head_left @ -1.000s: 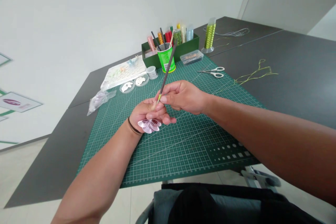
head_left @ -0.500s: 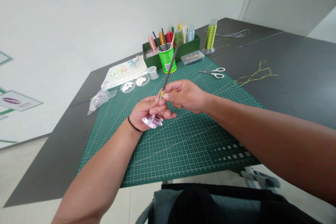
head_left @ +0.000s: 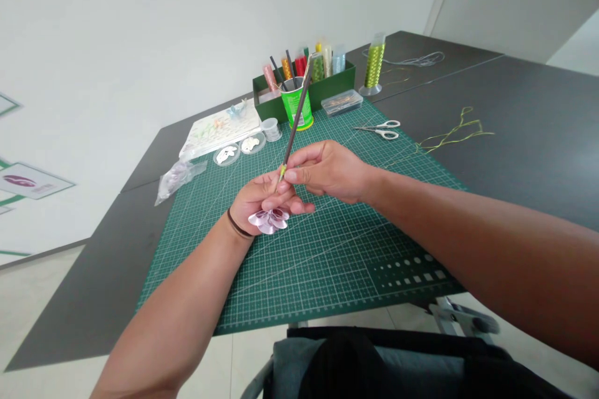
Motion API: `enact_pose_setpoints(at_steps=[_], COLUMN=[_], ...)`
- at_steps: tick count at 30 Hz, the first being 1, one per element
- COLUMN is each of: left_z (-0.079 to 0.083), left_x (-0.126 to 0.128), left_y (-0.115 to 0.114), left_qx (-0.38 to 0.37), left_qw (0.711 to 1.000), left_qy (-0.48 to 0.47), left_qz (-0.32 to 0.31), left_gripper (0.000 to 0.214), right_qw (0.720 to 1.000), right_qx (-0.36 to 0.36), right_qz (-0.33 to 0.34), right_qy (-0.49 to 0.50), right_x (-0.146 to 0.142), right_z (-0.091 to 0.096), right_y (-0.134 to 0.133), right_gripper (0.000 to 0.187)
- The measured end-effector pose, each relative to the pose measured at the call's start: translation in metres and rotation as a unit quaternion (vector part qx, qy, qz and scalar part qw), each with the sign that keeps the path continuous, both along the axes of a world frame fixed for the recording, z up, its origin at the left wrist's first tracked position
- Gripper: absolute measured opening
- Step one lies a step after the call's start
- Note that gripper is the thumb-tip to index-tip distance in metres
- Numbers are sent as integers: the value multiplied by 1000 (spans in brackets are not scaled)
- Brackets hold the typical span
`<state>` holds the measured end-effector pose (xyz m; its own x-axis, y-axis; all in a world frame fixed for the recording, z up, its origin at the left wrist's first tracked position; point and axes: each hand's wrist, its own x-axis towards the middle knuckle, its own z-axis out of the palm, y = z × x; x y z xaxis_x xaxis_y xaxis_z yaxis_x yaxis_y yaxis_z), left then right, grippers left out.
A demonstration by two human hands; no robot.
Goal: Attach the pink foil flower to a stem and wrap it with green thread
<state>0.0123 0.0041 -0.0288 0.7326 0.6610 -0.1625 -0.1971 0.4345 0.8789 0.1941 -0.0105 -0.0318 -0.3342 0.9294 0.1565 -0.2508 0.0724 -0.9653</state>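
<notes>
A pale lilac fabric flower hangs petals-down below my left hand, whose thumb and fingers pinch its thin stem. A long dark stick rises from the stem, tilted up and to the right. Yellow-green thread is wrapped round the stick's lower end. My right hand pinches this wrapped part between thumb and forefinger, close beside the left fingertips. The lower fingers of my left hand extend behind the flower. Both hands are over the green cutting mat.
Behind the hands stand a green can with sticks and a dark green box of thread spools. White-handled scissors, a clear case and a green-yellow spool lie right. Left are small dishes, a white board and a plastic bag.
The stick and flower have shifted slightly left and turned, so the petals face me more. My right fingers have moved a little left with the wrapped part.
</notes>
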Motion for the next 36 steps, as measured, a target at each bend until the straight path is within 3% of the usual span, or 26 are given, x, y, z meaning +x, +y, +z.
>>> enact_pose_setpoints(at_steps=[8, 12, 19, 24, 27, 36], left_z=[3, 4, -10, -8, -5, -6], left_x=[0, -1, 7, 10, 11, 10], left_y=[10, 18, 15, 7, 3, 4], left_qx=[25, 104, 291, 401, 469, 488], left_qw=[999, 981, 909, 828, 770, 743], left_qy=[28, 43, 149, 278, 328, 334], left_qz=[36, 156, 257, 278, 284, 313], left_gripper=[25, 28, 36, 17, 19, 19], right_qw=[999, 997, 976, 971, 966, 969], right_qx=[-6, -16, -1, 22, 31, 37], right_qz=[10, -78, -185, -201, -208, -189], right_qy=[46, -9, -110, -125, -148, -153], right_x=[-2, -2, -1, -3, -5, -7], right_z=[4, 3, -6, -7, -7, 2], right_y=[4, 8, 14, 14, 13, 6], right_gripper=[29, 19, 12, 10, 10, 7])
